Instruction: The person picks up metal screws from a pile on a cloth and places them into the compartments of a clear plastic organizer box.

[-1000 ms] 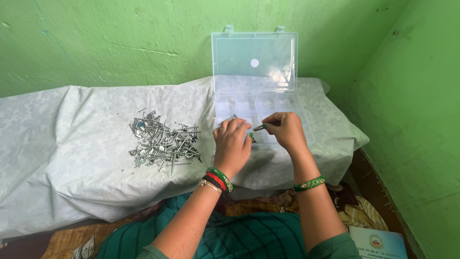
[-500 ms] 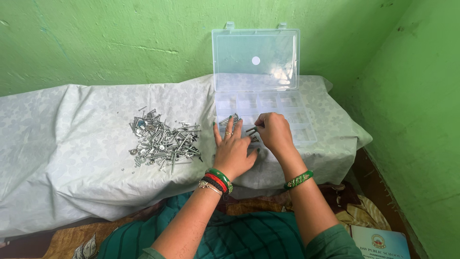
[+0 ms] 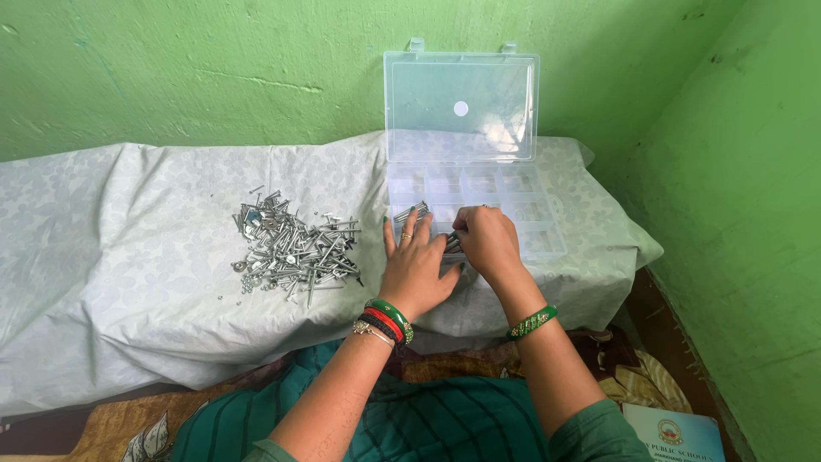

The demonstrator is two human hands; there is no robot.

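Left hand (image 3: 416,272) lies flat, grip open, steadying clear box (image 3: 537,229). Right hand (image 3: 486,239) pinches screws (image 3: 451,243) w/ closed grip; best lowered into one compartment. Screw pile (image 3: 291,248) at 9 o'clock.

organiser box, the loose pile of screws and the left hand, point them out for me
organiser box (image 3: 547,229), head view, bare right compartments
pile of screws (image 3: 291,248), head view, middle of heap
left hand (image 3: 415,265), head view, back of hand

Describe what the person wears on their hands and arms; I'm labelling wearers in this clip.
Left hand: a ring on one finger, green-painted nails, and a wrist stack of green, red, dark and thin beaded bangles. Right hand: a single green bangle with gold pattern on the forearm. Both arms are bare to dark green sleeves near the elbows.
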